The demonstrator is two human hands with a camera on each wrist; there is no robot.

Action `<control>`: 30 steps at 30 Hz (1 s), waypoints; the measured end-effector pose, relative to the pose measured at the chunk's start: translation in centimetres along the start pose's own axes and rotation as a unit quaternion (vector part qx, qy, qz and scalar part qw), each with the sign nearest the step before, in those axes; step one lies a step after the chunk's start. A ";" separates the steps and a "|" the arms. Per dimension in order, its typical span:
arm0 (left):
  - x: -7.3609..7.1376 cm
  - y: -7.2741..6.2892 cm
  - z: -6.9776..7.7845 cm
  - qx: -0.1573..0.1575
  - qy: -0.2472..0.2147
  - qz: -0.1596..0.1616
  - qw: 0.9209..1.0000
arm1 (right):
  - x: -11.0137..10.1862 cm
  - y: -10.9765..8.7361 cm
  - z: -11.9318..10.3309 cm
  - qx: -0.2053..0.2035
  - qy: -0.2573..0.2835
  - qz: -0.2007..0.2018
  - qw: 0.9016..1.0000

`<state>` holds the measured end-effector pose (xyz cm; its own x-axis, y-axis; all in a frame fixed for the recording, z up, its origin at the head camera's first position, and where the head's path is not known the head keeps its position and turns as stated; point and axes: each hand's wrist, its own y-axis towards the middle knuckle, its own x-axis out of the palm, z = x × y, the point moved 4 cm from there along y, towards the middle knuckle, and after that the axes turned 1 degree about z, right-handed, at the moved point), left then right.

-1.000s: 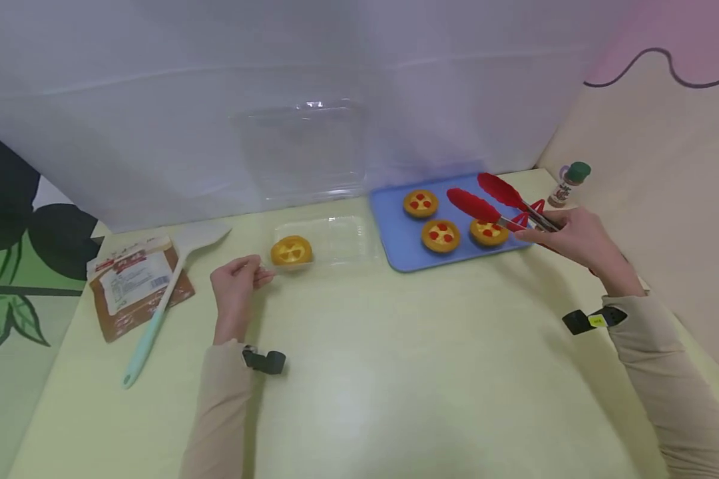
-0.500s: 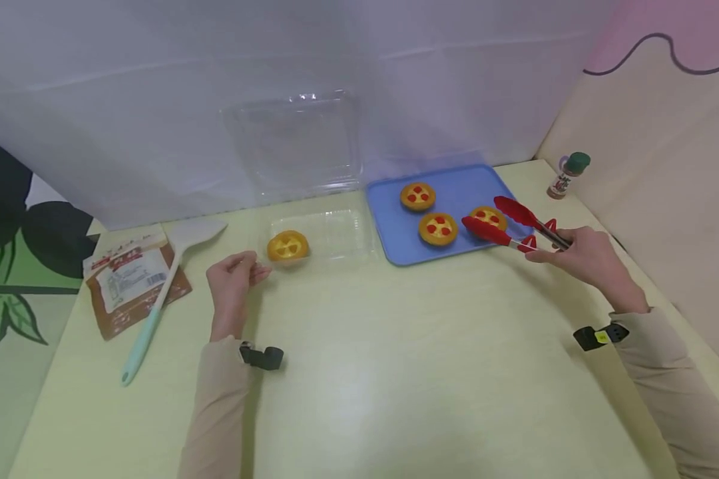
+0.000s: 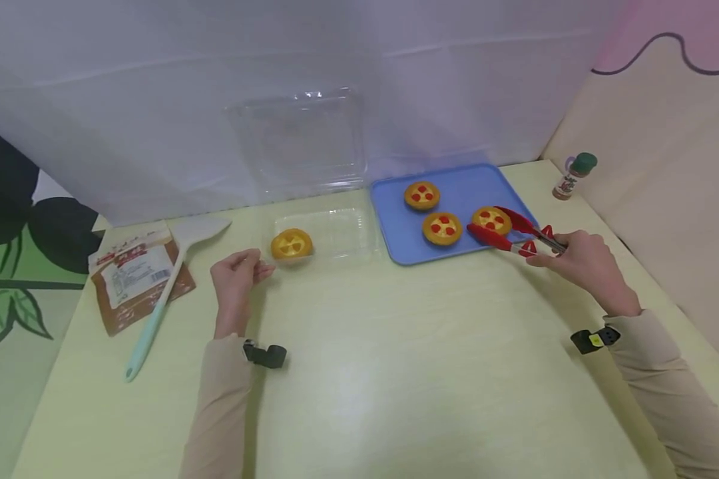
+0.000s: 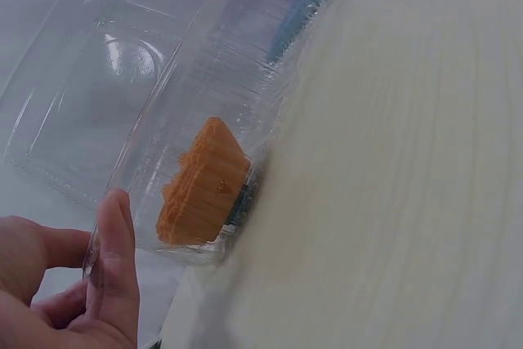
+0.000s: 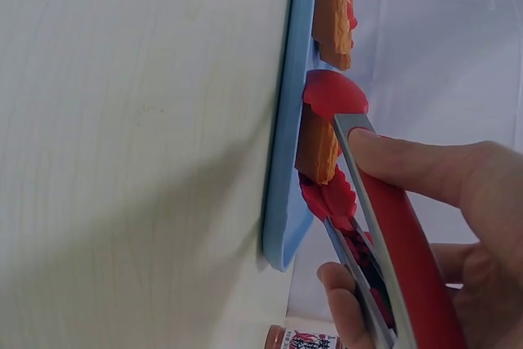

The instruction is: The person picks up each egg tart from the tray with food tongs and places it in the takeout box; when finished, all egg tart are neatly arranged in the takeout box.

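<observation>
My right hand [image 3: 587, 266] holds red-tipped tongs [image 5: 392, 226], thumb on one arm and fingers on the other. The tong tips stand on either side of a tart with red pieces on top [image 3: 492, 220], on the blue tray [image 3: 410, 255]. Two similar tarts, one nearer [image 3: 442, 229] and one farther back [image 3: 422, 195], lie left of it. My left hand [image 3: 238, 276] pinches the near left edge of a clear plastic box [image 4: 204, 63], its lid raised against the back cloth. Inside the box, at its left end, sits a yellow-topped tart [image 3: 291, 244].
On the left, a spatula [image 3: 158, 313] with a mint handle lies across a brown and white packet [image 3: 134, 276]. A small green-capped bottle [image 3: 574, 176] stands at the back right corner. White cloth [image 3: 174, 133] hangs behind the table.
My right hand has lowered the tongs, bringing their tips from above the tray down around the right tart. My left hand stays at the box edge.
</observation>
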<state>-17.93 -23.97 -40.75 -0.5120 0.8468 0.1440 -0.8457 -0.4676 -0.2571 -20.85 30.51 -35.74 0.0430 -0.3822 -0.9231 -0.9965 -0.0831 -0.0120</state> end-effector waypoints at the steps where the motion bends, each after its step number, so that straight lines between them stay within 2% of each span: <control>1: 0.0 0.0 0.0 0.001 -0.001 0.000 1.000 | 0.0 0.0 -0.1 -0.001 -0.001 0.000 1.000; 13: 0.1 -0.4 0.1 0.026 0.010 0.008 1.000 | -0.8 -0.6 0.2 -0.004 0.014 0.011 1.000; 20: 0.1 -0.3 0.0 0.024 0.014 0.004 1.000 | -2.0 -0.6 -0.5 0.001 0.040 0.021 0.999; 25: 0.2 -0.2 0.0 0.029 0.011 -0.001 1.000 | -2.6 -0.5 -2.1 -0.006 0.063 0.029 0.998; 30: 0.1 -0.2 0.1 0.031 0.010 0.003 0.999 | -2.9 0.0 -5.3 -0.030 0.081 0.013 0.996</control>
<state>-17.78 -23.80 -40.63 -0.5145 0.8487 0.1227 -0.8506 -0.4871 -0.1980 -20.61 26.77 -31.07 0.0330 -0.5283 -0.8484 -0.9916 -0.1235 0.0383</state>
